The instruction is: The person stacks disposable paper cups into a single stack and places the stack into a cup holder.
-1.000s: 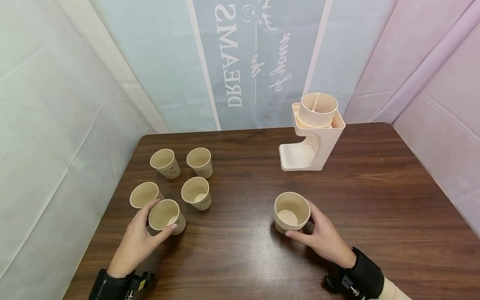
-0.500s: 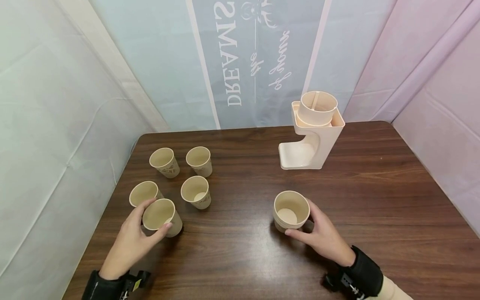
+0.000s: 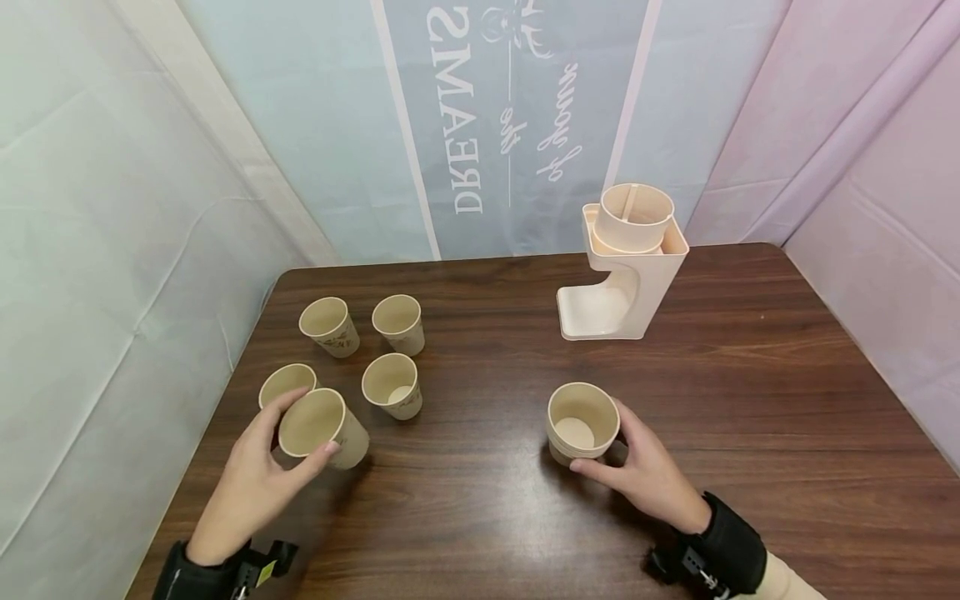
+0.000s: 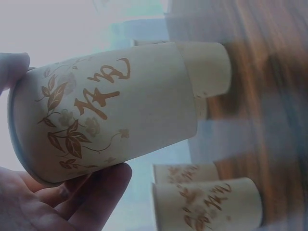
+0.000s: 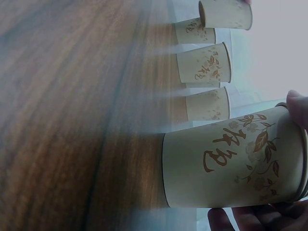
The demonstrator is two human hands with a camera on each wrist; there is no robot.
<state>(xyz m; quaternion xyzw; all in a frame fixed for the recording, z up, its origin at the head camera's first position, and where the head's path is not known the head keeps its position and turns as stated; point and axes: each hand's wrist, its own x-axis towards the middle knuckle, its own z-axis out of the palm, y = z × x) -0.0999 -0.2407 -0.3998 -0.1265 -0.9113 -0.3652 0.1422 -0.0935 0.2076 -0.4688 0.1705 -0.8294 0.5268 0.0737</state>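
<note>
- We are holding a flower-printed cup [image 3: 333, 429], mouth up, just above the desk [image 3: 480, 508], and our left hand [image 3: 251, 479] is pinching it near the rim between thumb and fingers.
- With our right hand [image 3: 648, 475] we are gripping a nested stack [image 3: 583, 421] of cups, which is standing upright on the desk, well apart from the lifted cup.
- Just behind our left hand, a partly hidden cup [image 3: 287, 386] is standing; another cup [image 3: 393, 386] is standing to its right.
- Farther back, two cups [image 3: 399, 325] are standing side by side.
- A cream stand [image 3: 647, 292] is holding a round container [image 3: 636, 229] near the desk's back edge.
- Beyond, a printed cloth [image 3: 487, 117] is hanging.
</note>
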